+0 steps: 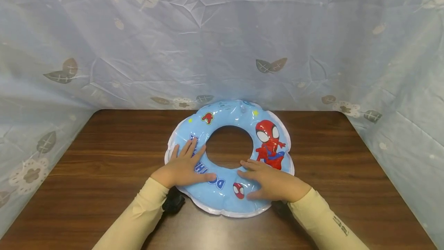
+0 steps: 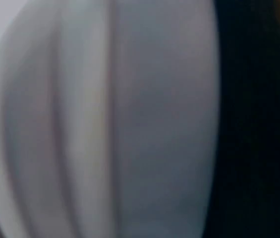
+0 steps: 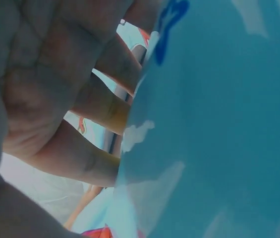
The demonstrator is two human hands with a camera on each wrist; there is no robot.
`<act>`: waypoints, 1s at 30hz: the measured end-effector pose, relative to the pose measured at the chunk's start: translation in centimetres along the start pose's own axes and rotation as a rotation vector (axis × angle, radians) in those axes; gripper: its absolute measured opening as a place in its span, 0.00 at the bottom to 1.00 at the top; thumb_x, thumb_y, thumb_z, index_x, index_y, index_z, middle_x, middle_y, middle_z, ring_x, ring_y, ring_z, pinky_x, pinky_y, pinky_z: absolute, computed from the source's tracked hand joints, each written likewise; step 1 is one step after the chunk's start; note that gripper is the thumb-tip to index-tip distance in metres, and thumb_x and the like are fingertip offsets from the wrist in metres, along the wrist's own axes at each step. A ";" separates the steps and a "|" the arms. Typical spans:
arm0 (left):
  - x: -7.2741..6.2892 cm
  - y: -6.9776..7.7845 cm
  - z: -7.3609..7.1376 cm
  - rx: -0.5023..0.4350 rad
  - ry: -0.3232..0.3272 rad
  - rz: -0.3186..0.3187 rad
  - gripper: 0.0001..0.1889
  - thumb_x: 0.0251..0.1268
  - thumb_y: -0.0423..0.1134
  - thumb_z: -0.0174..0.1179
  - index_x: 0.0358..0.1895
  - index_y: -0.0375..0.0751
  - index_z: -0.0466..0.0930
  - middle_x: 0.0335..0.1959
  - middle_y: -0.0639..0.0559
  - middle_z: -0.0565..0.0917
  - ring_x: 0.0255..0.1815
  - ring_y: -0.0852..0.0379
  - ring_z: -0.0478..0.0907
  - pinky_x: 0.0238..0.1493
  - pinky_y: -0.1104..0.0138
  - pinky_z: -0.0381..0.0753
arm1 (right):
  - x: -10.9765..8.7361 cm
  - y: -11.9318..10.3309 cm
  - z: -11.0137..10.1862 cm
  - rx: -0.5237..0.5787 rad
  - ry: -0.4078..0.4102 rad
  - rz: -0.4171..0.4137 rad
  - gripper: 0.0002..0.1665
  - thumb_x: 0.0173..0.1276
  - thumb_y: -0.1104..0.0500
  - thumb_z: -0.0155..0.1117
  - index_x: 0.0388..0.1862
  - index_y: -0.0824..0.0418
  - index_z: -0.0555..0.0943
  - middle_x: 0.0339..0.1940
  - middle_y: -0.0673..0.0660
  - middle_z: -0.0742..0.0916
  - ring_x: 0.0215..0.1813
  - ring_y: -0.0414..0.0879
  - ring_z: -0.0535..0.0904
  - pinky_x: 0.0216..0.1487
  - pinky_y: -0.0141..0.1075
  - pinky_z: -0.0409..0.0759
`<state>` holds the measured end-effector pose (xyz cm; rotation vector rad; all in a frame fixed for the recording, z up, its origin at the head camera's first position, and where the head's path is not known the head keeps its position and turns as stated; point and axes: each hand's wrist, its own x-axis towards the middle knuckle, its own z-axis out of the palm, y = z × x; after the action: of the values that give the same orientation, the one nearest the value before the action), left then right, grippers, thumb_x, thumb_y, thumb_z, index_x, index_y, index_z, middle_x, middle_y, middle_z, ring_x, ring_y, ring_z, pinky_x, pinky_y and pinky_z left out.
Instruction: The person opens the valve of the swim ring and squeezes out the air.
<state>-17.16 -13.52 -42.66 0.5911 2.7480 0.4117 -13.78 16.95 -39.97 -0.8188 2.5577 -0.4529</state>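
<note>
An inflated light-blue swim ring (image 1: pixel 222 200) lies on the brown wood-grain table. It carries a red cartoon spider figure at its right, blue letters at its left and a pale wavy rim. My left hand (image 1: pixel 184 168) rests on the ring's left front part with fingers spread over the lettering. The right hand (image 1: pixel 274 180) lies on the front right part, below the figure, its fingers extended toward the central hole. In the right wrist view, the fingers (image 3: pixel 92 163) meet the ring's glossy blue surface (image 3: pixel 219 124). Blurred pale, ridged material fills most of the left wrist view.
The dark wooden table (image 1: pixel 104 165) has rounded far corners. A pale grey-blue curtain (image 1: pixel 222 49) with leaf and flower prints hangs behind it and along both sides. The ring's far edge lies close to the back curtain.
</note>
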 end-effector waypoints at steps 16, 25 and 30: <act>0.0 0.3 0.4 0.032 0.018 0.007 0.66 0.49 0.81 0.62 0.84 0.44 0.50 0.85 0.35 0.40 0.85 0.34 0.34 0.77 0.32 0.32 | -0.1 1.0 -0.5 -0.120 0.357 0.163 0.63 0.52 0.40 0.82 0.82 0.59 0.64 0.84 0.63 0.61 0.84 0.66 0.49 0.77 0.68 0.50; 0.0 0.3 0.3 0.037 0.023 -0.001 0.66 0.48 0.81 0.62 0.84 0.44 0.50 0.85 0.35 0.39 0.85 0.33 0.35 0.77 0.31 0.33 | -0.1 1.5 -0.3 -0.109 0.251 0.202 0.64 0.60 0.34 0.72 0.82 0.69 0.58 0.83 0.69 0.60 0.83 0.70 0.48 0.78 0.70 0.41; 0.1 0.3 0.3 0.035 0.024 -0.003 0.65 0.48 0.81 0.63 0.84 0.44 0.51 0.85 0.34 0.40 0.85 0.32 0.35 0.76 0.31 0.33 | -0.1 2.1 -0.2 -0.109 0.193 0.170 0.62 0.65 0.28 0.62 0.81 0.70 0.58 0.83 0.69 0.60 0.84 0.70 0.48 0.79 0.68 0.39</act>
<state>-17.03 -13.18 -42.89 0.5940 2.7842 0.3734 -14.81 18.71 -40.62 -0.6125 2.8231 -0.3578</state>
